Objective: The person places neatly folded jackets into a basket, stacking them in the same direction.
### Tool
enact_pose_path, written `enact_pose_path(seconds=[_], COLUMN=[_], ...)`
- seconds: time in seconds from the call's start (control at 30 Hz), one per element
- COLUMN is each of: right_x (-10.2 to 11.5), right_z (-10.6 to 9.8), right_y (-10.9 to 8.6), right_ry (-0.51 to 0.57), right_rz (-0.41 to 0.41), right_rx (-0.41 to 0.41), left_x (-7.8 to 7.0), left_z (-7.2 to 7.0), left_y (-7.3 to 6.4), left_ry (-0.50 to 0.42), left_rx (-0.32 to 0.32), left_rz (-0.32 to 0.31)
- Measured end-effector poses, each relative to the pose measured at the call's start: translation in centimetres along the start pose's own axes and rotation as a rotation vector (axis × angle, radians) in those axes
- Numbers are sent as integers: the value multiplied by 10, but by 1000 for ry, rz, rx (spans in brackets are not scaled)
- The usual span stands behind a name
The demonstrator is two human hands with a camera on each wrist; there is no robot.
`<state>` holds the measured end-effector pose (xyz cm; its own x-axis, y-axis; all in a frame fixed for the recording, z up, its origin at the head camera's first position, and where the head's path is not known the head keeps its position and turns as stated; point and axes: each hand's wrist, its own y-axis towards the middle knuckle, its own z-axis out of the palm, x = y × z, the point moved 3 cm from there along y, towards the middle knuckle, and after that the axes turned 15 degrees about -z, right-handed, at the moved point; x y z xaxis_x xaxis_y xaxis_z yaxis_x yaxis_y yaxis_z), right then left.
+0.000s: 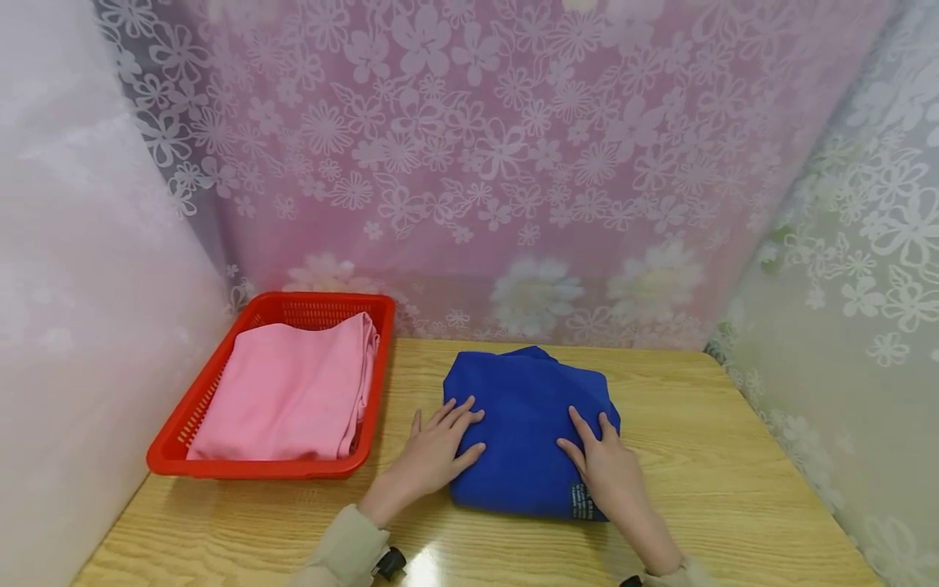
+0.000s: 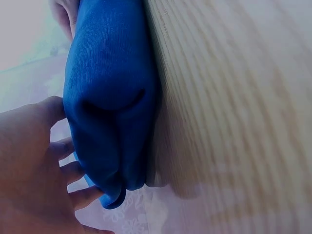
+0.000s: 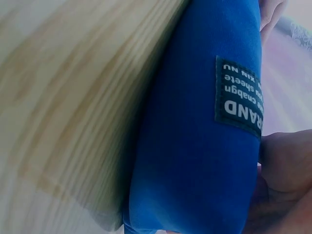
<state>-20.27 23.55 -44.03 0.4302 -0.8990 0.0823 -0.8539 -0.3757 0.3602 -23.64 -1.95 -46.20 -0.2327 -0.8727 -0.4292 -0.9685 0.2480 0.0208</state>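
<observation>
Flowery sheeting (image 1: 440,163) backs the worktop (image 1: 689,456), where the blue cloth (image 1: 524,424), its label (image 1: 582,501) partly hidden by the right hand (image 1: 609,469), lies right of the basket (image 1: 257,469). That hand and the left hand (image 1: 433,452), nearer the basket, rest spread on the cloth, backs up; the forearms (image 1: 649,538) run out of frame.

Left hand (image 1: 433,456) and right hand (image 1: 610,473) touch blue cloth (image 1: 522,432) near the table's far edge (image 1: 660,363); a red basket (image 1: 249,469) at the far-left corner holds pink cloth (image 1: 279,391).
</observation>
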Motion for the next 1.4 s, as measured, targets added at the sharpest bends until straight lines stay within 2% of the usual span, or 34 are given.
enact_pose_path(seconds=[0.47, 0.57, 0.67, 0.8, 0.93, 1.0, 1.07, 1.23, 1.4], right_x=[17, 16, 8, -12, -32, -40, -45, -47, -47], right_z=[3, 3, 1, -3, -5, -2, 1, 13, 19], right_y=[13, 13, 13, 7, -4, -9, -13, -14, -12], right_ry=[-35, -16, 47, 198, 360, 476, 640, 1024, 1298], right_rz=[-27, -24, -5, 44, 110, 145, 191, 328, 397], right_rx=[-31, -32, 13, 116, 197, 229, 255, 258, 226], left_x=[13, 15, 17, 22, 28, 30, 33, 37, 41], left_z=[-14, -15, -14, -11, -6, -5, -3, 3, 8], left_y=[-7, -7, -7, -9, -13, -15, -15, -13, -9], left_ry=[-41, -70, -123, -246, -369, -420, -465, -628, -906], left_rx=[-47, -71, -96, -91, -30, 9, 45, 88, 133], left_rz=[-11, -15, -43, -125, -186, -195, -195, -198, -235])
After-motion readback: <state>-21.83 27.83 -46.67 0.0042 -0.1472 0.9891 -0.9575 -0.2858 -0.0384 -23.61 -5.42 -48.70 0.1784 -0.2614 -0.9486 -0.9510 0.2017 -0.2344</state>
